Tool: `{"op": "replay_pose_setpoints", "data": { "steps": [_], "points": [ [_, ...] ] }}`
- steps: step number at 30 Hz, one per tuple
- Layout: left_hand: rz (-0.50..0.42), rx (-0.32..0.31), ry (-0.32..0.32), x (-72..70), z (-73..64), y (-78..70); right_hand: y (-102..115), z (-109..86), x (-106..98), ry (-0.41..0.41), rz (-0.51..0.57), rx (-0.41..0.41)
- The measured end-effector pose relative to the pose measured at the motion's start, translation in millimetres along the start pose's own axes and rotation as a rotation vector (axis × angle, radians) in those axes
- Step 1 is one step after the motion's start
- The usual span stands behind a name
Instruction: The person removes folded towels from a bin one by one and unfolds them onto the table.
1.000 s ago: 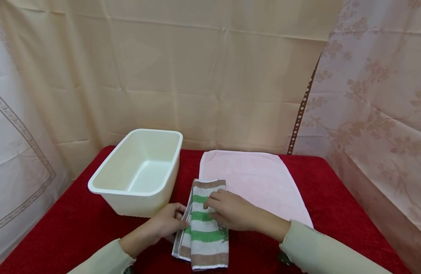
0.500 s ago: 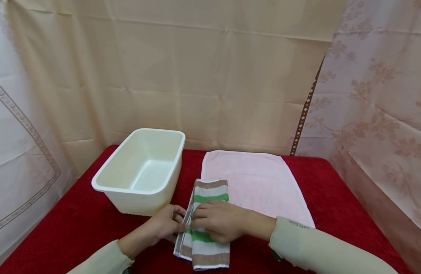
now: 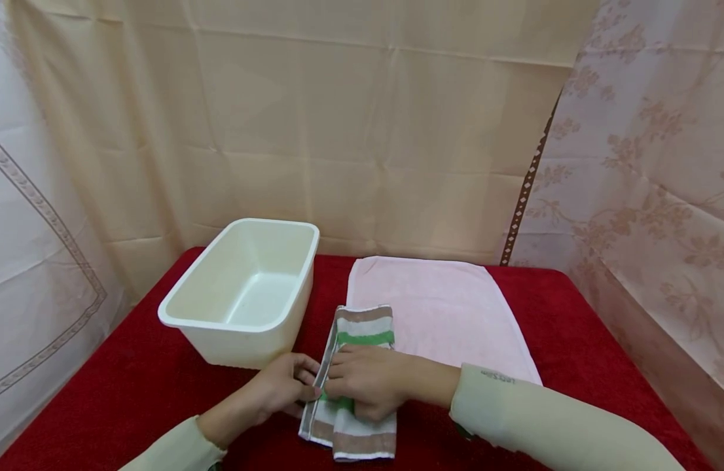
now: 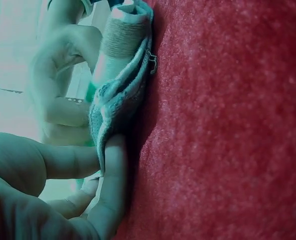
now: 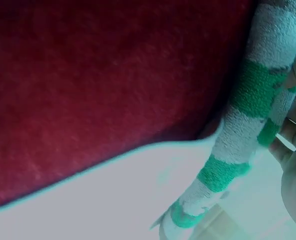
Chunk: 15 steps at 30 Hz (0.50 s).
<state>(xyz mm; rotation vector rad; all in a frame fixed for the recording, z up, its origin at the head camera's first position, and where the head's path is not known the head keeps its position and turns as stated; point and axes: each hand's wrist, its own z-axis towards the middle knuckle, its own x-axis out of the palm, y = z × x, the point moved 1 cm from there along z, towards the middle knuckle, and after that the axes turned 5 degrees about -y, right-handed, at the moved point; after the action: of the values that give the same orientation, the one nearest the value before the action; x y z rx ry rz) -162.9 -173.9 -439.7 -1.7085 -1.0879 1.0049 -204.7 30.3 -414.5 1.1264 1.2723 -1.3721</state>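
Observation:
A folded hand towel (image 3: 364,443) with white, green and brown stripes lies lengthwise before me, a narrow strip of its lower layer showing along the left. My left hand (image 3: 281,387) pinches that left edge; in the left wrist view the layered edge (image 4: 118,90) sits between thumb and forefinger. Across the middle of the towel lies my right hand (image 3: 370,381), its curled fingers gripping the upper layer near its left fold. Part of the green stripes is hidden beneath it. The right wrist view shows the towel's right side (image 5: 233,132) as a rounded fold.
A cream plastic basin (image 3: 238,337) stands at the left, just beyond my left hand. Flat behind the striped towel lies a pink towel (image 3: 438,307), partly overlapped by it. Red cloth (image 3: 580,373) covers the table, and a beige curtain (image 3: 350,131) hangs behind.
My right hand has moved down and left over the striped towel, its fingers curling at the upper layer, which is now slightly rumpled. The left hand keeps its pinch in place.

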Motion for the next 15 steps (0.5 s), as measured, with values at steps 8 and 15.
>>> {"op": "replay_pose_setpoints", "data": {
  "steps": [8,15],
  "points": [
    [-0.005,0.005,-0.003,5.7,-1.8,-1.6,0.6,-25.7,-10.0,0.046,-0.139,-0.001],
    [0.009,0.003,-0.018,8.1,-2.6,-2.7,2.6,-74.9,-26.2,0.065,-0.108,0.109]
  ]
}}
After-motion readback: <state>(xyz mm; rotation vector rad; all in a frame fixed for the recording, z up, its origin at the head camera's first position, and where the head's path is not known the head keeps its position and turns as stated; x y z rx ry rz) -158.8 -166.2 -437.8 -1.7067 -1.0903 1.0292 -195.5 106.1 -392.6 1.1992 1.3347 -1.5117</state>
